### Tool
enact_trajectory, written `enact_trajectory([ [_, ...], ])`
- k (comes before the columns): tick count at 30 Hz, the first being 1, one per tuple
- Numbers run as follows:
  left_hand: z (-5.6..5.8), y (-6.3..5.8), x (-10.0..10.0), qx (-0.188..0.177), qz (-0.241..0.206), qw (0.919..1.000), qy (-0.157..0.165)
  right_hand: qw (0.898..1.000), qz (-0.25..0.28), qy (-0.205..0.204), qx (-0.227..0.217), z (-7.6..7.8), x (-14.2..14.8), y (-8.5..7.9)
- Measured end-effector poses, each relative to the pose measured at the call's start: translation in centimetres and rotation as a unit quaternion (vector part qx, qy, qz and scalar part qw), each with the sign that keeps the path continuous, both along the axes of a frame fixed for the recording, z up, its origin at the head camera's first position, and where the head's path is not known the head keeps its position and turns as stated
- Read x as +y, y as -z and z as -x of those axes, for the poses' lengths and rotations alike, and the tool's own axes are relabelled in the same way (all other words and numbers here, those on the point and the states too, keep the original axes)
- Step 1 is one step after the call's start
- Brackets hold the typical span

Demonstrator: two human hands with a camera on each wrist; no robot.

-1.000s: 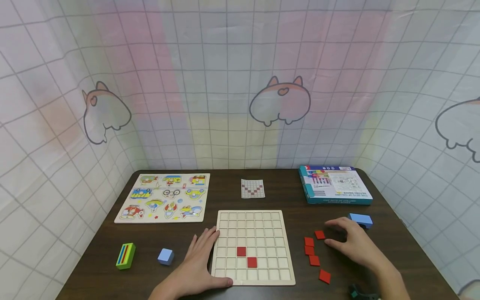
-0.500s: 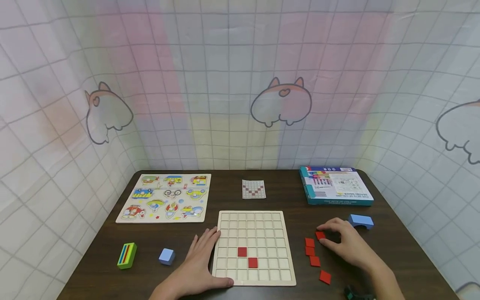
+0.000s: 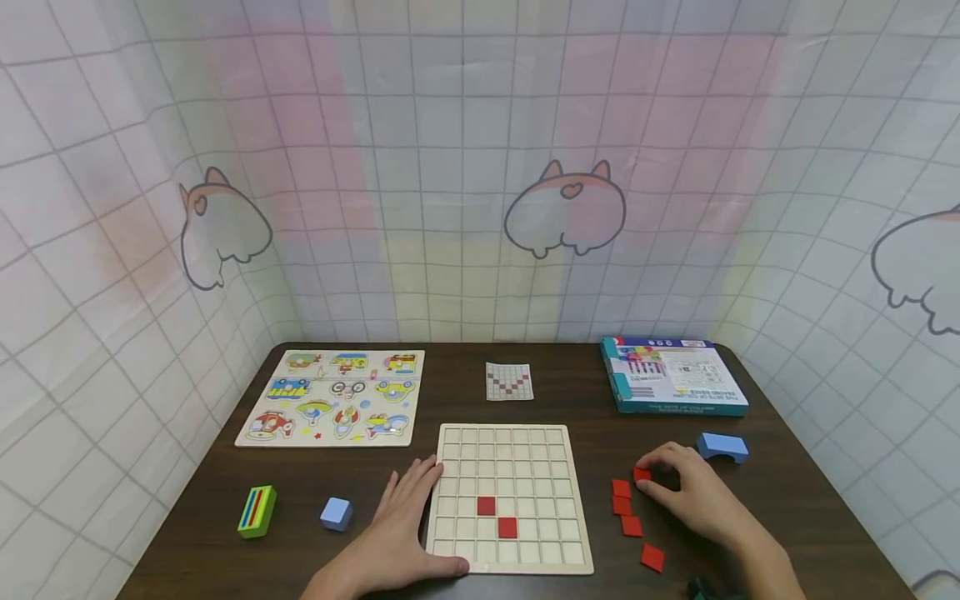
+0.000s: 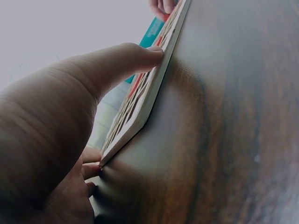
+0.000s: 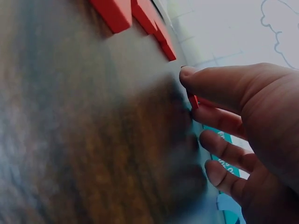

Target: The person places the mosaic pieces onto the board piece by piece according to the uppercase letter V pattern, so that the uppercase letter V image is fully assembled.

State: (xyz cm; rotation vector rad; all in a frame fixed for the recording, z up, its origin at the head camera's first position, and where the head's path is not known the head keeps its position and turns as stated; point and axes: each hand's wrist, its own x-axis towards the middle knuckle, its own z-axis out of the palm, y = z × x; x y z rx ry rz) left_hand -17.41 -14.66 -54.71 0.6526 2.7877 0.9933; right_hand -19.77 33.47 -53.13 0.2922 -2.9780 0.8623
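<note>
Two hands: both down on the dark brown wooden table (image 3: 570, 400), one on each side of the pale wooden grid board (image 3: 511, 497).
Left hand: the left hand (image 3: 401, 525) lies flat with fingers straight, thumb pushed against the near edge of the board and fingertips along its left side. It holds nothing, it only presses the board.
Right hand: the right hand (image 3: 693, 492) is pinching a small red square tile (image 3: 641, 475) between thumb and forefinger. In the right wrist view the tile (image 5: 193, 101) is tipped up on edge, and I can't tell if it touches the table.
Loose tiles: four more flat red square tiles (image 3: 628, 526) sit in a rough line just to the left of the right hand, between it and the board.
On the board: two red tiles (image 3: 497, 516) already in cells, corner to corner, near the lower middle, just right of the left hand.
Beyond the right hand: a light blue arch-shaped block (image 3: 722, 447) just past the knuckles, and farther back a teal cardboard game box (image 3: 671, 373).
Out past the left hand: a light blue cube (image 3: 336, 513) and a green block with coloured stripes (image 3: 257, 511) to its left, and a wooden vehicle peg puzzle (image 3: 333, 407) farther back.
Behind the board: a small pattern card with a red V on a grid (image 3: 509, 381).
</note>
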Motion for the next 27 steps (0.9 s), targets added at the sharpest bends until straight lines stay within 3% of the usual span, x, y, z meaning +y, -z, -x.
enact_trajectory([
  [5,0.1,0.1,0.0,-0.006,0.008,0.9999,-0.003,1.0,-0.003,0.001,-0.003,-0.2,-0.3,-0.6],
  [27,0.1,0.1,-0.2,-0.001,0.008,1.0,-0.001,0.997,-0.004,-0.036,0.075,0.2,-4.3,-2.7],
])
